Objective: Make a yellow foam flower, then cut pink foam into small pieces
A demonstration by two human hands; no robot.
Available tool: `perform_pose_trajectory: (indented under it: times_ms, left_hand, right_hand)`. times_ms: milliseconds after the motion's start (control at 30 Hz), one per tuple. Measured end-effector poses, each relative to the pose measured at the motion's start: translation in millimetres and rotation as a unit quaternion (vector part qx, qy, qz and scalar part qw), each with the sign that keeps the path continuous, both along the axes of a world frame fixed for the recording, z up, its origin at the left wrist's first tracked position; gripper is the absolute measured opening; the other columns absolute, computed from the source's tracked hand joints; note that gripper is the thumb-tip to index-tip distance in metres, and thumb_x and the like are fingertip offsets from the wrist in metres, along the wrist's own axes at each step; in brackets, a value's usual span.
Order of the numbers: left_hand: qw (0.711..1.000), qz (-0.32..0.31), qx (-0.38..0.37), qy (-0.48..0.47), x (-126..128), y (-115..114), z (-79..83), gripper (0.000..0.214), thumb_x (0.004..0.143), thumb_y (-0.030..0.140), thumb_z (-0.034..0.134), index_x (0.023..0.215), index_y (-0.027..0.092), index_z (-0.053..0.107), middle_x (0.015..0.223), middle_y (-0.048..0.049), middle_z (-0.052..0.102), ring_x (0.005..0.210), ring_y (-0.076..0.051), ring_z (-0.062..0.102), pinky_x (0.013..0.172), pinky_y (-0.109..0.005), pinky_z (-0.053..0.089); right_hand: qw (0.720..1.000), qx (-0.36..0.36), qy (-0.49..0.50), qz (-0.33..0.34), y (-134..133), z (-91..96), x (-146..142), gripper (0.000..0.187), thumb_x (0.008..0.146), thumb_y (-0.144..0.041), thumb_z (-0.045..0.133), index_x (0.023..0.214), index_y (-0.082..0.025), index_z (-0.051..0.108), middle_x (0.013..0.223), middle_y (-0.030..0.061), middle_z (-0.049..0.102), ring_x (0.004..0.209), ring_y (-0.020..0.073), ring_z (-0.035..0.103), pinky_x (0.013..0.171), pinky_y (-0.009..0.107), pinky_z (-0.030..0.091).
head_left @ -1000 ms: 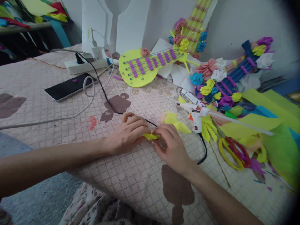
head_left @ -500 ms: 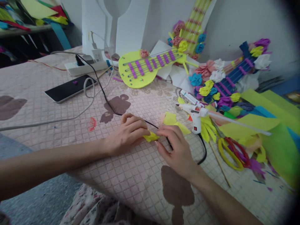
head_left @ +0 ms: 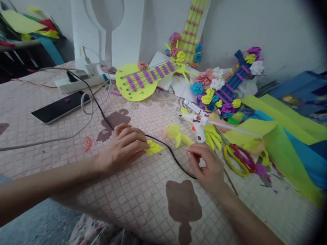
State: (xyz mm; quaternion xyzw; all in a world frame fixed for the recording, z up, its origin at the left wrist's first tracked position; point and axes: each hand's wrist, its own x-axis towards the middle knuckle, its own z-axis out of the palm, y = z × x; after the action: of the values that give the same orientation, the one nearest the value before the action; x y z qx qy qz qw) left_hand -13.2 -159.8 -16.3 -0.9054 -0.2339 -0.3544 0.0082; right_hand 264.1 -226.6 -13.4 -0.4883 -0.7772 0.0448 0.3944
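Crinkled yellow paper (head_left: 154,147), shaped like a small flower, pokes out from the fingertips of my left hand (head_left: 127,144). Those fingers are closed on it, low over the tablecloth. To the right, my right hand (head_left: 208,168) has thumb and forefinger pinched together; what is between them, if anything, is too small to make out. Just beyond that hand lies a white glue gun (head_left: 200,132) with a clear glue stick in its back. A black cord (head_left: 176,160) runs between my hands. Yellow paper scraps (head_left: 174,132) lie near the gun's nozzle.
Scissors (head_left: 236,160) with red and yellow handles and a thin wooden stick (head_left: 231,180) lie on the right, by coloured paper sheets (head_left: 255,132). Behind are a yellow paper guitar (head_left: 138,85) and a blue flowered one (head_left: 233,83). A phone (head_left: 61,107) and power strip (head_left: 76,83) are left.
My right hand has drawn away to the right from the yellow paper, which stays in my left hand. The paper's spread petals now show more. The view has shifted rightward.
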Motion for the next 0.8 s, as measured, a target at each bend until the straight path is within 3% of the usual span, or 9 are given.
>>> perform_pose_trajectory:
  times_ms: [200, 300, 467, 533, 667, 800]
  left_hand:
    - [0.996, 0.013, 0.078, -0.039, 19.6, 17.7, 27.8, 0.016, 0.082, 0.02, 0.065, 0.095, 0.026, 0.056, 0.088, 0.0008, 0.065, 0.09, -0.017, 0.058, 0.083, -0.036, 0.039]
    - [0.992, 0.02, 0.106, -0.069, 35.4, 27.1, 39.5, 0.015, 0.082, 0.02, 0.064, 0.093, 0.026, 0.056, 0.087, 0.0007, 0.065, 0.088, -0.018, 0.058, 0.081, -0.037, 0.039]
    - [0.989, 0.062, 0.09, -0.102, 50.1, 37.6, 40.1, 0.014, 0.081, 0.023, 0.066, 0.092, 0.025, 0.056, 0.09, -0.0008, 0.064, 0.089, -0.019, 0.057, 0.082, -0.039, 0.038]
    - [0.988, 0.075, 0.083, -0.102, 49.2, 39.3, 36.6, 0.015, 0.081, 0.023, 0.066, 0.091, 0.025, 0.057, 0.09, -0.001, 0.064, 0.089, -0.019, 0.057, 0.081, -0.039, 0.038]
    - [0.988, 0.083, 0.074, -0.11, 40.8, 42.2, 31.1, 0.015, 0.08, 0.021, 0.067, 0.091, 0.024, 0.057, 0.089, -0.0011, 0.064, 0.087, -0.019, 0.057, 0.079, -0.039, 0.04]
    - [0.985, 0.095, 0.061, -0.132, 31.9, 47.6, 28.4, 0.016, 0.079, 0.02, 0.067, 0.091, 0.023, 0.058, 0.091, -0.0016, 0.063, 0.088, -0.019, 0.057, 0.079, -0.038, 0.041]
  right_hand:
    - [0.994, -0.04, -0.034, -0.099, 9.7, 1.9, 24.2, 0.009, 0.085, -0.019, 0.052, 0.092, -0.022, 0.057, 0.071, -0.0008, 0.06, 0.058, 0.0129, 0.055, 0.056, 0.026, 0.044]
    - [0.986, -0.078, -0.016, -0.15, 12.0, 2.3, 25.7, 0.016, 0.084, -0.025, 0.054, 0.099, -0.021, 0.056, 0.059, -0.0053, 0.051, 0.05, 0.0123, 0.051, 0.051, 0.025, 0.041]
    - [0.973, -0.164, -0.058, -0.149, 18.1, -1.0, 17.4, 0.031, 0.082, -0.025, 0.052, 0.112, -0.018, 0.056, 0.054, -0.0056, 0.053, 0.047, 0.0143, 0.051, 0.048, 0.025, 0.037]
    - [0.972, -0.171, -0.074, -0.145, 21.8, -3.2, 13.3, 0.022, 0.081, -0.023, 0.051, 0.101, -0.019, 0.06, 0.055, -0.0041, 0.056, 0.047, 0.0147, 0.052, 0.049, 0.025, 0.037]
    - [0.985, -0.117, -0.05, -0.119, 30.9, -4.4, 2.9, 0.01, 0.081, -0.018, 0.048, 0.079, -0.021, 0.058, 0.065, -0.0007, 0.063, 0.055, 0.0141, 0.057, 0.054, 0.025, 0.042]
    - [0.995, 0.024, -0.022, -0.096, 44.3, -0.3, -10.4, 0.017, 0.086, -0.015, 0.045, 0.096, -0.021, 0.057, 0.084, 0.0041, 0.067, 0.071, 0.0165, 0.062, 0.066, 0.028, 0.047]
